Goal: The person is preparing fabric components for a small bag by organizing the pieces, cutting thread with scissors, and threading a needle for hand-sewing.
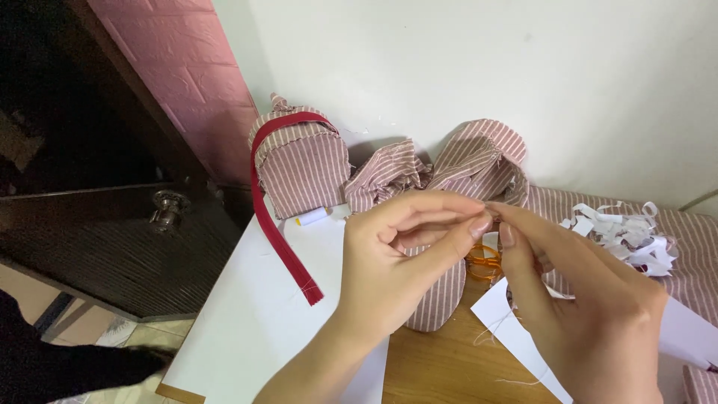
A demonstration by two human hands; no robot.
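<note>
At frame centre, both hands pinch something too fine to identify, perhaps thread: left hand point(404, 254), right hand point(583, 299). A striped fabric pouch point(303, 164) with red strap point(280, 224) stands finished upper left; striped fabric pieces point(479, 161) on the counter point(441, 366) remain loose.

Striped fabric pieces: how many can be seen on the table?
4: a box-shaped one with red strap, two bunched at the wall, one under the hands. More may be hidden.

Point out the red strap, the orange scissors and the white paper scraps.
Red strap point(278, 236): head view, mid-length of the hanging part.
Orange scissors point(483, 263): head view, handle loop showing between the hands.
Paper scraps point(624, 232): head view, middle of the curly pile.
</note>
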